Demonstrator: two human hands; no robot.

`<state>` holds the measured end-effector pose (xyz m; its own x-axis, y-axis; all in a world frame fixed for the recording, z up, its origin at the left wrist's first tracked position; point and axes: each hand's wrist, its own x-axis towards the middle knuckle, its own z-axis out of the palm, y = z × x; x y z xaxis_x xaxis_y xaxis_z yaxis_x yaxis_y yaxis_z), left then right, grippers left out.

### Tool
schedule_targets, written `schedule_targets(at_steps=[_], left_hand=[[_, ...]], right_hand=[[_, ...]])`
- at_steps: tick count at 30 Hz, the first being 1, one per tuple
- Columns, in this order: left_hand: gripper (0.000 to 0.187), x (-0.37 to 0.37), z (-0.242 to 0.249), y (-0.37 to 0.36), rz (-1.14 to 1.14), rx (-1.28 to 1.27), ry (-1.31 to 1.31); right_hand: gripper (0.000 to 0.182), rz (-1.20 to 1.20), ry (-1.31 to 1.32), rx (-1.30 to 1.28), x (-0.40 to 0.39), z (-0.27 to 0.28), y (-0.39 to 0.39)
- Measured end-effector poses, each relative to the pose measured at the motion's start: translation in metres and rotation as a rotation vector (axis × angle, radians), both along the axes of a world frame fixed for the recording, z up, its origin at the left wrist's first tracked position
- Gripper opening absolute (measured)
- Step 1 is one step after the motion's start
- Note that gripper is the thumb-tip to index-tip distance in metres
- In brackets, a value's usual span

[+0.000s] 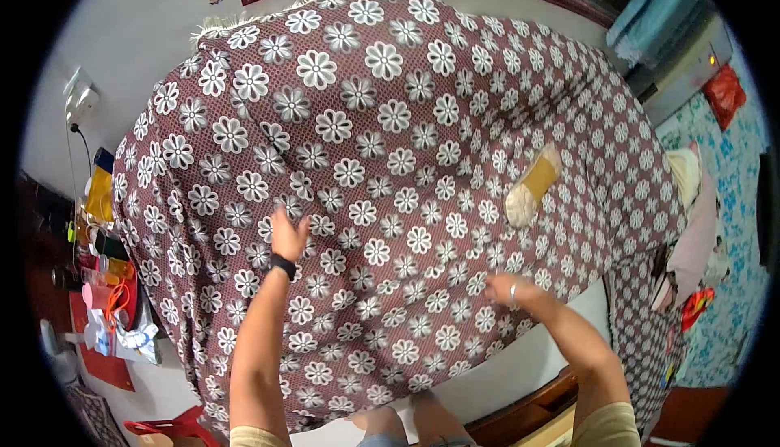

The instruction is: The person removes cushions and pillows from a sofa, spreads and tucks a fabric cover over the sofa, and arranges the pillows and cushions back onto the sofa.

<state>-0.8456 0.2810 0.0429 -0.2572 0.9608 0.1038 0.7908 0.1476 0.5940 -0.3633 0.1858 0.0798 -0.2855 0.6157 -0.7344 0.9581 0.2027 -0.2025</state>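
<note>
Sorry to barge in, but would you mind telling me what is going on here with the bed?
A person is leaning over a bed covered by a maroon bedspread with white flowers. Their left hand, with a black wristband, lies flat on the cloth, and the right hand, wearing a ring, rests on it near the front edge. A small brush lies on the spread, apart from both hands.

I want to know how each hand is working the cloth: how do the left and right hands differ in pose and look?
The left hand lies open and flat, reaching farther up the flowered bedspread; the right hand is curled, pinching the cloth nearer the edge. The left wrist carries a black band; the right hand wears a ring. Both are bare and touch the same bedspread.
</note>
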Motion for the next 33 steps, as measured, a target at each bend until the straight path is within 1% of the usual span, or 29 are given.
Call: schedule_targets(at_steps=[1, 2, 3, 4, 5, 6, 7, 8, 10, 11, 12, 13, 14, 16, 17, 18, 19, 21, 22, 23, 24, 25, 26, 28, 29, 30, 32, 33], left_hand=[[0.07, 0.001, 0.007, 0.022, 0.138, 0.037, -0.056], [0.071, -0.002, 0.011, 0.044, 0.265, 0.087, -0.112], [0.072, -0.008, 0.018, 0.065, 0.352, 0.101, -0.116], [0.073, -0.012, 0.023, 0.083, 0.438, 0.115, -0.121], [0.075, -0.015, 0.03, 0.098, 0.5, 0.105, -0.101], [0.076, -0.017, 0.037, 0.108, 0.557, 0.092, -0.08], [0.075, -0.013, 0.05, 0.116, 0.618, 0.072, -0.027], [0.067, -0.005, 0.069, 0.119, 0.62, 0.018, -0.02], [0.059, -0.004, 0.063, 0.137, 0.669, -0.005, -0.023], [0.057, -0.006, 0.056, 0.145, 0.696, 0.039, -0.053], [0.055, -0.01, 0.047, 0.151, 0.723, 0.082, -0.082], [0.053, -0.012, 0.042, 0.155, 0.75, 0.124, -0.11], [0.047, -0.015, 0.036, 0.157, 0.783, 0.168, -0.125], [0.041, -0.024, 0.026, 0.158, 0.727, 0.275, -0.221], [0.036, -0.028, 0.024, 0.157, 0.721, 0.315, -0.177], [0.033, -0.034, 0.018, 0.157, 0.671, 0.355, -0.098], [0.032, -0.035, 0.023, 0.153, 0.624, 0.349, -0.094], [0.029, -0.031, 0.05, 0.139, 0.53, 0.321, -0.108], [0.028, -0.039, 0.043, 0.139, 0.51, 0.329, -0.055], [0.028, -0.045, 0.038, 0.14, 0.501, 0.314, -0.063], [0.028, -0.05, 0.033, 0.142, 0.494, 0.299, -0.072], [0.027, -0.048, 0.041, 0.143, 0.469, 0.217, -0.093], [0.027, -0.043, 0.044, 0.145, 0.495, 0.243, -0.06], [0.027, -0.032, 0.045, 0.151, 0.539, 0.291, 0.01], [0.027, -0.027, 0.042, 0.156, 0.564, 0.296, 0.058], [0.025, -0.022, 0.04, 0.158, 0.576, 0.311, 0.063], [0.025, -0.025, 0.032, 0.164, 0.582, 0.333, 0.102], [0.026, -0.029, 0.028, 0.167, 0.6, 0.278, 0.096]], right_hand=[[0.037, 0.045, -0.034, 0.086, -0.016, 0.043, 0.035], [0.037, 0.034, -0.051, 0.151, -0.014, 0.047, 0.066], [0.039, 0.085, -0.056, 0.206, -0.014, 0.05, 0.1], [0.037, 0.046, -0.057, 0.251, -0.031, 0.08, 0.125], [0.034, 0.056, 0.015, 0.349, -0.032, 0.083, 0.148], [0.035, 0.054, 0.033, 0.356, -0.043, 0.098, 0.168], [0.035, 0.016, 0.083, 0.385, -0.051, 0.103, 0.183], [0.036, -0.022, 0.134, 0.418, -0.058, 0.107, 0.197], [0.038, -0.137, 0.172, 0.448, -0.076, 0.102, 0.218], [0.041, -0.182, 0.26, 0.48, -0.083, 0.1, 0.226], [0.042, -0.256, 0.256, 0.468, -0.089, 0.099, 0.234], [0.043, -0.279, 0.297, 0.492, -0.092, 0.098, 0.243], [0.043, -0.3, 0.338, 0.513, -0.095, 0.096, 0.252], [0.045, -0.313, 0.333, 0.602, -0.1, 0.094, 0.276], [0.048, -0.335, 0.356, 0.654, -0.103, 0.094, 0.289], [0.048, -0.349, 0.344, 0.759, -0.103, 0.094, 0.3], [0.05, -0.371, 0.329, 0.779, -0.103, 0.094, 0.318], [0.053, -0.426, 0.305, 0.85, -0.108, 0.105, 0.353], [0.054, -0.463, 0.292, 0.896, -0.112, 0.113, 0.365], [0.058, -0.404, 0.327, 0.959, -0.111, 0.111, 0.386], [0.063, -0.359, 0.378, 1.09, -0.113, 0.106, 0.405], [0.066, -0.274, 0.413, 1.146, -0.116, 0.109, 0.42], [0.07, -0.187, 0.449, 1.2, -0.122, 0.119, 0.427], [0.072, -0.133, 0.347, 1.017, -0.14, 0.134, 0.43], [0.069, -0.096, 0.22, 1.029, -0.146, 0.13, 0.432], [0.064, -0.068, 0.191, 1.064, -0.15, 0.124, 0.437], [0.053, -0.004, 0.078, 1.021, -0.161, 0.126, 0.446], [0.048, 0.025, 0.062, 0.992, -0.163, 0.129, 0.449]])
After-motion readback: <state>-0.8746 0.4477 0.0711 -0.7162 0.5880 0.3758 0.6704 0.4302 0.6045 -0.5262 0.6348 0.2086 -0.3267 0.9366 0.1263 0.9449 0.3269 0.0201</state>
